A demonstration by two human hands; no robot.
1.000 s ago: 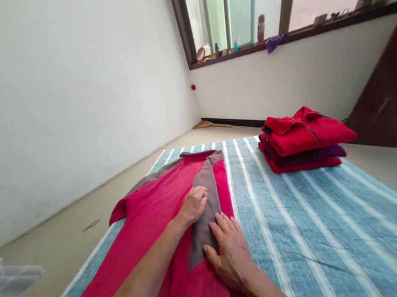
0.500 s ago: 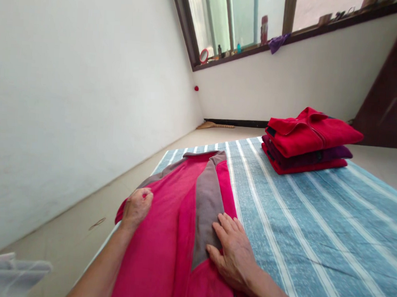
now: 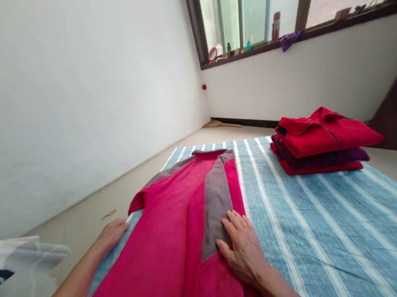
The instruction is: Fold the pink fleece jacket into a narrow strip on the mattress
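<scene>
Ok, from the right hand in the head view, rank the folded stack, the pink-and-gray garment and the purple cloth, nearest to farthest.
From the right hand:
1. Pink-and-gray garment: directly under the fingers.
2. Folded stack: ahead and right, on the blue striped cover.
3. Purple cloth: farthest, hanging at the windowsill.
</scene>
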